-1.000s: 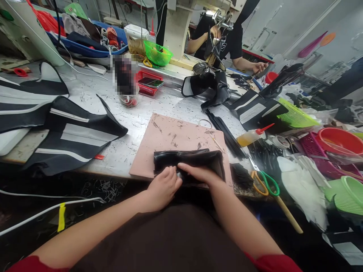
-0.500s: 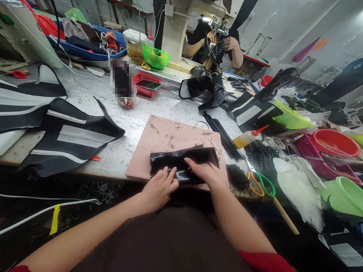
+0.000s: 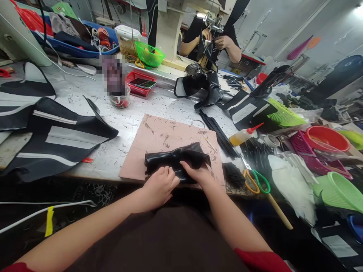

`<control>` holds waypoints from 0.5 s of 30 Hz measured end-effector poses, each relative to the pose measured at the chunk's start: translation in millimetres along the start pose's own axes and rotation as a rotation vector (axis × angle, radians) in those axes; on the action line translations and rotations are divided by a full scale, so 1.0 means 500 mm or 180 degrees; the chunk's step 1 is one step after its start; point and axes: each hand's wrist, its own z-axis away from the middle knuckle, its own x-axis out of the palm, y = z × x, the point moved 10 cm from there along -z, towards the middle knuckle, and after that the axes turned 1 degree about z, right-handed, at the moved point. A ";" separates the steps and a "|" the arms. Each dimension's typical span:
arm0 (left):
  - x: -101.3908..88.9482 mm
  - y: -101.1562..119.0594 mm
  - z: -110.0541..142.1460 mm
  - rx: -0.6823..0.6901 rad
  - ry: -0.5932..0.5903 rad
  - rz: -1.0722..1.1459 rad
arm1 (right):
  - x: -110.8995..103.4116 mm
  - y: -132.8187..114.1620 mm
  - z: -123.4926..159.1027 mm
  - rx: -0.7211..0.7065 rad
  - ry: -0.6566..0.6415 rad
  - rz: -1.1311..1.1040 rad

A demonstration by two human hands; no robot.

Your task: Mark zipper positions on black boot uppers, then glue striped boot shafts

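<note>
A folded piece of shiny black leather (image 3: 176,155) lies at the front of a pinkish work board (image 3: 159,132). My left hand (image 3: 162,185) is closed on the near edge of the leather, its fingers curled together. From the right, my right hand (image 3: 198,175) grips the same piece, thumb on top and the other fingers hidden beneath. The leather bulges and creases near my right thumb. A thin pale stick (image 3: 210,144) rests on the board beyond the leather.
Black panels with white strips (image 3: 65,136) lie left. Right of the board are black strips (image 3: 218,132), a glue bottle (image 3: 242,136), scissors (image 3: 256,180) and a wooden handle (image 3: 279,211). Across the table a co-worker (image 3: 227,43) handles black material at a machine.
The leather has bent and bunched up at its right end. My left fingers spread briefly, then curled in again. The co-worker's outstretched hand came back to the machine.
</note>
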 end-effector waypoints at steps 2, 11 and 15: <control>-0.001 0.005 -0.010 -0.0008 -0.0041 -0.0021 | -0.004 -0.005 0.006 0.0018 0.0170 0.0131; -0.009 0.025 -0.047 -0.0033 -0.0050 0.0132 | -0.068 0.015 -0.019 -0.0070 -0.0297 -0.0738; -0.003 0.021 -0.051 -0.0053 -0.0044 0.0209 | -0.078 0.036 -0.052 -0.0263 -0.0299 -0.0777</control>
